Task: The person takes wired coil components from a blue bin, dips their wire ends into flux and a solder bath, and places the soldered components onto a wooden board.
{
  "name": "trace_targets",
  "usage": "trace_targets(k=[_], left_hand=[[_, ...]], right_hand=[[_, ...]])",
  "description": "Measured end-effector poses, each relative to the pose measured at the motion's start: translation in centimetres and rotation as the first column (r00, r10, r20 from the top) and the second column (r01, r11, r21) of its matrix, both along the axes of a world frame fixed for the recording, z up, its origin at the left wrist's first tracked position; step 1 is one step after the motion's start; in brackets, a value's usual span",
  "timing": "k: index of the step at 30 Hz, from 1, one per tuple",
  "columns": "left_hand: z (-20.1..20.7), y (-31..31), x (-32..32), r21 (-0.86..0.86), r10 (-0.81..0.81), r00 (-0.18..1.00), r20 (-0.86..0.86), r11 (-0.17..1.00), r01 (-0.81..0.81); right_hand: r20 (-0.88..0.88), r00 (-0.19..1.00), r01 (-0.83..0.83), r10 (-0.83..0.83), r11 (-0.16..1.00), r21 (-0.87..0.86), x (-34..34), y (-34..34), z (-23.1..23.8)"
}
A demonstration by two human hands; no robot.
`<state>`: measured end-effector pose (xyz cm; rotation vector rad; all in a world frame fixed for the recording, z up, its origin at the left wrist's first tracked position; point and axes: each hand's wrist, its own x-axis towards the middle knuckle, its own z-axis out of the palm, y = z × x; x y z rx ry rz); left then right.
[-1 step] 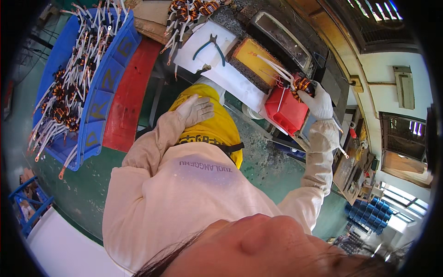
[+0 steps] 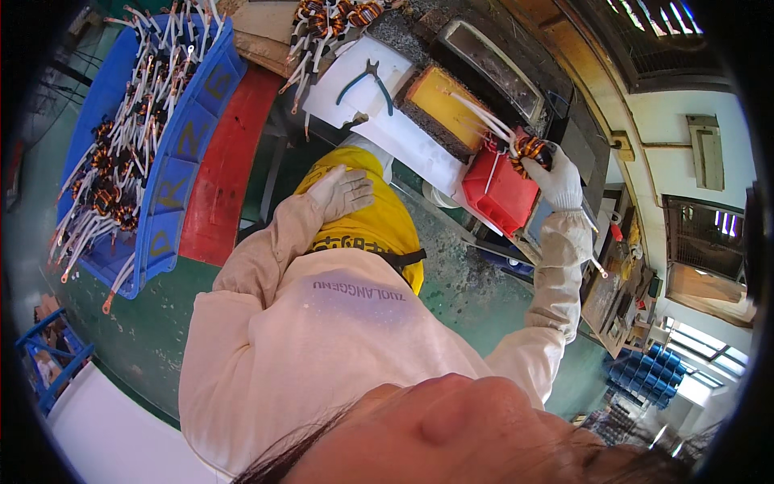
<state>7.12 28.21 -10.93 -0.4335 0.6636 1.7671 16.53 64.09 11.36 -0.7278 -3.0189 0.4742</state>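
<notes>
My right hand (image 2: 559, 181), in a white glove, grips a ring-shaped coil (image 2: 530, 153) wound with copper wire. White leads (image 2: 488, 117) run from the coil out over a yellow block (image 2: 448, 105) in a dark, grainy-edged frame; whether their tips touch it I cannot tell. Just below the coil is a red plastic box (image 2: 501, 194). More lead ends hang past my right wrist. My left hand (image 2: 342, 194), also gloved, lies flat with fingers out on the yellow apron (image 2: 387, 222) over my lap, holding nothing.
Blue-handled pliers (image 2: 367, 85) lie on white sheeting (image 2: 330, 101). Several more coils (image 2: 334, 20) sit at the bench's far end. On my left, a blue crate (image 2: 181, 153) full of coils with white leads stands over a red board (image 2: 222, 177). A rectangular metal-rimmed tray (image 2: 492, 68) lies behind the yellow block.
The coil and its white leads have shifted very slightly in my right hand. My left hand has stayed where it was.
</notes>
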Motion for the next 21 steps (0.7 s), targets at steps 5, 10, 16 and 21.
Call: trace_targets(k=[5,10,16,21], left_hand=[[-0.4,0.0,0.0,0.025,0.01,1.0,0.01,1.0,-0.011],[-1.1,0.1,0.0,0.037,0.027,0.999,0.033,0.999,-0.028],[-1.4,0.2,0.2,0.032,0.043,0.999,0.029,0.999,-0.044],[-1.8,-0.1,0.1,0.047,0.048,0.998,0.05,0.998,-0.05]], right_hand=[[-0.144,0.981,0.133,-0.126,0.991,0.036,0.9,2.4,-1.5],[-0.233,0.935,0.271,-0.266,0.963,-0.013,1.5,6.6,-5.9],[-0.196,0.916,0.321,-0.349,0.933,-0.161,1.7,8.9,-9.1],[-0.261,0.919,0.299,-0.295,0.954,-0.023,0.3,7.9,-9.2]])
